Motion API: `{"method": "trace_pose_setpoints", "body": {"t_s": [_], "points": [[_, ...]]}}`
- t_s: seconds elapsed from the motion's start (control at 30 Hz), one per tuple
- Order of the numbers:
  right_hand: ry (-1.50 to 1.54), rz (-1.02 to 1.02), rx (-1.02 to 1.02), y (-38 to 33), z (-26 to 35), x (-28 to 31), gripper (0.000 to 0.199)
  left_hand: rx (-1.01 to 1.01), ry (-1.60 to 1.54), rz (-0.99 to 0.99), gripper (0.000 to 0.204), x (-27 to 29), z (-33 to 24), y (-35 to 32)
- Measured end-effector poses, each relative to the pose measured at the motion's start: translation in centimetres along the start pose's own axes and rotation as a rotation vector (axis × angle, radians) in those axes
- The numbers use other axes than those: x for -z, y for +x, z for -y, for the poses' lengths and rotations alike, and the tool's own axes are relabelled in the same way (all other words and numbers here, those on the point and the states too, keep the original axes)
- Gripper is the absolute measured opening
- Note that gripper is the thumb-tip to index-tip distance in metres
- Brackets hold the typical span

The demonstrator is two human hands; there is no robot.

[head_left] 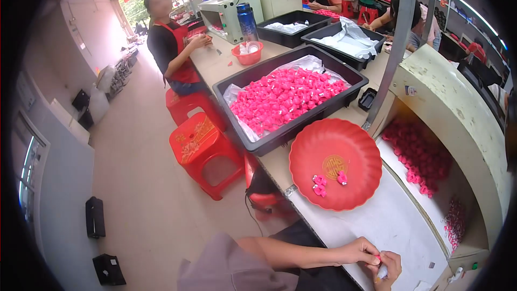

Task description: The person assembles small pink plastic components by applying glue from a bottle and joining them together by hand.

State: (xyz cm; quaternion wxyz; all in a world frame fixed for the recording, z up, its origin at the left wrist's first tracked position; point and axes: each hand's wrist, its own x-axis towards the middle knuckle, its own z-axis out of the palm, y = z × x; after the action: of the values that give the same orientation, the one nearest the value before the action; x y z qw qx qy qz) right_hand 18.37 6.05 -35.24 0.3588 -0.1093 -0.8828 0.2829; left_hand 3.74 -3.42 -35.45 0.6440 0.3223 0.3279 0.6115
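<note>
My left hand (362, 252) and my right hand (390, 272) meet at the near edge of the white worktop (388, 221). Together they pinch a small pink and white piece (381, 267) between the fingertips. Just beyond them stands a round red plate (355, 151) with three small pink pieces (323, 183) near its front rim. Farther off, a black bin (269, 143) lined with clear plastic holds a heap of pink pieces (283, 97).
More pink pieces (417, 153) lie under a cream machine housing (458, 113) on the right. Two red stools (202, 143) stand left of the bench. A person in a red apron (172, 43) sits at the far end; other people work behind more black bins (344, 40).
</note>
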Motion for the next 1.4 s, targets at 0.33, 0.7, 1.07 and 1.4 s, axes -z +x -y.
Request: {"method": "trace_pose_setpoints", "body": {"t_s": [0.33, 0.7, 1.07, 1.4], "points": [[0.021, 0.018, 0.065, 2.4, -0.1, 0.1, 0.034, 0.053, 0.081, -0.011, 0.016, 0.6, -1.6, 0.8], [-0.052, 0.015, 0.029, 1.1, -0.3, -0.2, 0.033, 0.072, 0.019, 0.085, 0.016, 1.7, -0.6, 1.2], [-0.018, -0.104, 0.064, 2.1, -1.6, -1.3, 0.034, 0.017, 0.174, 0.060, 0.016, 3.2, -0.4, 3.1], [0.090, -0.095, 0.043, 2.2, 0.0, -1.5, 0.033, 0.049, 0.202, -0.037, 0.017, 2.7, -1.1, 1.4]]}}
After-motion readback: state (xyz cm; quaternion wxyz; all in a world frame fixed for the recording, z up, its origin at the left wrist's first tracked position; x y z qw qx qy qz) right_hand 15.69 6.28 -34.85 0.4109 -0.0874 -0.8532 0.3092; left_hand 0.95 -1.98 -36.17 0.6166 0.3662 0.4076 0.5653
